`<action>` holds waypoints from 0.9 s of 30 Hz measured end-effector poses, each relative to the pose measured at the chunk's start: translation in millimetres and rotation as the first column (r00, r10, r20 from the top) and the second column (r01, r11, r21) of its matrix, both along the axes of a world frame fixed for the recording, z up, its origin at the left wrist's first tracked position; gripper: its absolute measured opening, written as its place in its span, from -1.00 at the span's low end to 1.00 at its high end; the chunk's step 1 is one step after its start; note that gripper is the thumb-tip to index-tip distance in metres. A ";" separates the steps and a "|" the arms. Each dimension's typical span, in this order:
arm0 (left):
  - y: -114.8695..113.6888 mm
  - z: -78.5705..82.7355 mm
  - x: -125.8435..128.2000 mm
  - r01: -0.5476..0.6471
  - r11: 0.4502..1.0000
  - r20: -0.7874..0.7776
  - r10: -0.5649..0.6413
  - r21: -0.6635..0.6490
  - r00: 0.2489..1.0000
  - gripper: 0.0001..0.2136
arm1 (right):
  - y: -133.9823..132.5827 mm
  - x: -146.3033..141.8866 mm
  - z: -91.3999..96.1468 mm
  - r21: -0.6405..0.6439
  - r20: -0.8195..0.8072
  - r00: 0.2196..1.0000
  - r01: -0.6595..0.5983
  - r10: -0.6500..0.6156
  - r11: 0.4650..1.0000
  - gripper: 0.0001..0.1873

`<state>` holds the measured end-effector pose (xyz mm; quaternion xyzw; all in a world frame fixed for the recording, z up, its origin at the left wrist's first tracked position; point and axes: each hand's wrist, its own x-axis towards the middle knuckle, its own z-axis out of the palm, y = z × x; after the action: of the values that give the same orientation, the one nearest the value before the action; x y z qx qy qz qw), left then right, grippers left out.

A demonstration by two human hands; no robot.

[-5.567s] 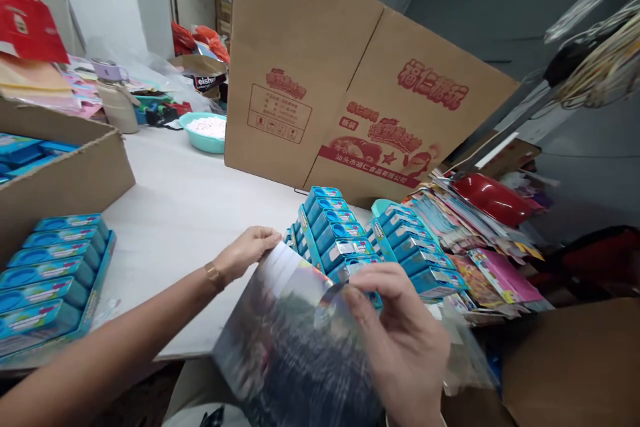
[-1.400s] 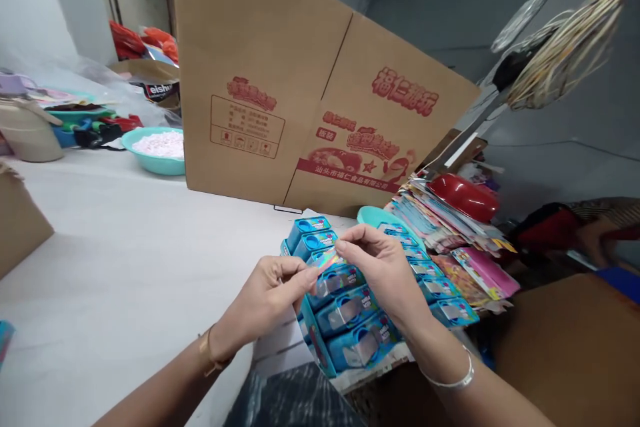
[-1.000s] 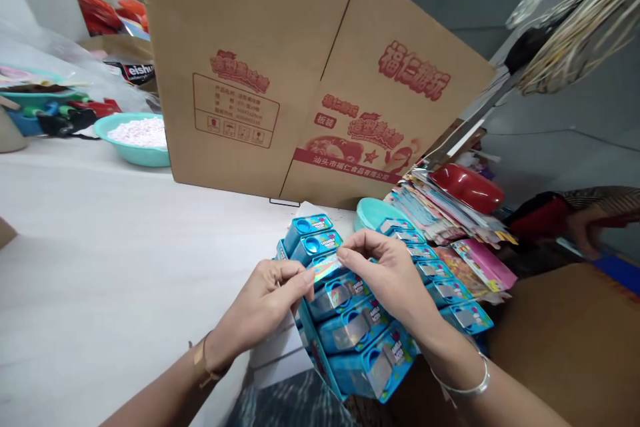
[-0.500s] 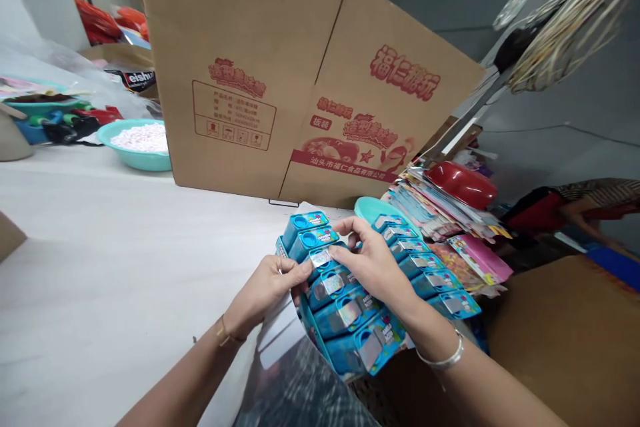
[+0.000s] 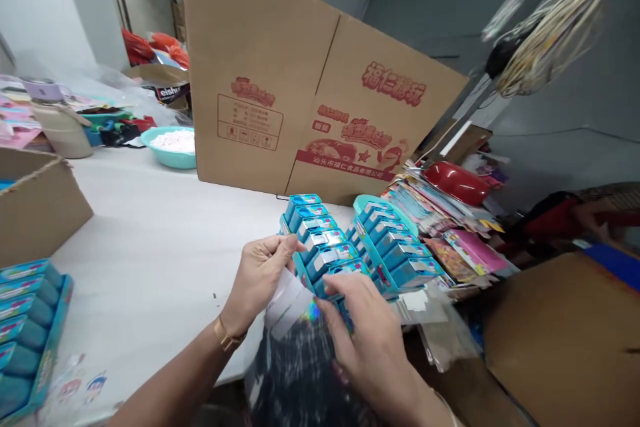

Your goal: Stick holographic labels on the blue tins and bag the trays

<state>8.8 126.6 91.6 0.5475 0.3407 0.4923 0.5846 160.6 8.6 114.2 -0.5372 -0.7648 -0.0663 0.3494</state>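
Note:
A teal display tray of small blue boxes (image 5: pixel 320 240) lies on the white table (image 5: pixel 160 240) right before me. My left hand (image 5: pixel 260 273) grips the top edge of a shiny holographic sticker sheet (image 5: pixel 295 347) held against the table's front edge. My right hand (image 5: pixel 365 333) rests on that sheet just below the tray, fingers bent and pinching at a sticker near its top. A second tray of blue boxes (image 5: pixel 395 247) lies just to the right.
A large brown carton (image 5: pixel 300 87) stands behind the trays. A teal bowl (image 5: pixel 173 147) of white pieces sits far left of it. Another carton (image 5: pixel 35 207) and blue tray (image 5: pixel 25 327) are at the left. Coloured packets (image 5: pixel 450 227) pile up at the right, with a brown box (image 5: pixel 565 340) below.
My right hand has dropped from the boxes in the tray down to the sticker sheet. My left hand has shifted to the sheet's top edge. My view has swung left.

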 end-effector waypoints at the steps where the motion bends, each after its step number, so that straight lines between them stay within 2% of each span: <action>1: -4.6 1.1 2.9 -0.012 1.000 0.026 0.012 -0.003 1.000 -0.58 | -4.1 -2.7 -6.5 0.064 0.006 1.000 0.018 -0.018 0.998 -0.80; 4: -14.7 2.3 9.9 -0.030 0.999 0.111 0.033 -0.028 0.993 -0.61 | -10.2 -3.9 -18.0 0.198 0.040 0.999 0.028 -0.037 0.980 -0.74; 8: -21.5 2.5 12.4 -0.032 0.995 0.201 0.050 -0.090 0.978 -0.57 | -15.8 1.2 -21.5 0.350 0.151 0.988 -0.021 -0.035 0.936 -0.51; 10: -22.6 2.8 12.4 -0.022 0.994 0.229 0.047 -0.110 0.972 -0.55 | -18.1 3.8 -21.3 0.383 0.183 0.983 -0.047 -0.026 0.923 -0.46; 15: -24.6 5.8 13.8 0.022 0.990 0.272 0.017 -0.139 0.962 -0.52 | -19.5 5.0 -15.8 0.402 0.197 0.980 -0.055 -0.027 0.914 -0.52; 18: -25.3 7.4 15.1 0.022 0.992 0.271 0.013 -0.124 0.963 -0.56 | -19.8 -0.6 -11.0 0.381 0.149 0.988 -0.013 -0.047 0.925 -0.61; 21: -17.6 5.3 11.4 -0.076 0.997 0.137 0.075 -0.001 0.988 -0.61 | -21.8 -8.9 -2.6 0.311 0.027 0.999 0.014 -0.023 0.950 -0.77; 23: -5.7 1.0 4.2 -0.160 0.977 -0.001 0.162 0.141 0.987 -0.68 | -21.6 -12.2 7.7 0.179 -0.146 0.989 -0.008 0.034 0.984 -0.84; 25: 8.5 -4.5 -6.3 -0.217 0.939 -0.111 0.254 0.268 0.961 -0.73 | -15.9 -10.9 21.9 0.028 -0.357 0.932 -0.056 0.062 0.998 -0.84; 27: 19.9 -9.1 -18.0 -0.186 0.936 -0.171 0.243 0.298 0.955 -0.71 | -2.1 -5.1 37.2 -0.103 -0.512 0.859 -0.101 0.034 0.990 -0.81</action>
<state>-9.2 146.5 82.5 0.6313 0.3843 0.5374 0.4061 155.5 6.5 151.4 -0.5295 -0.6666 0.1382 0.5062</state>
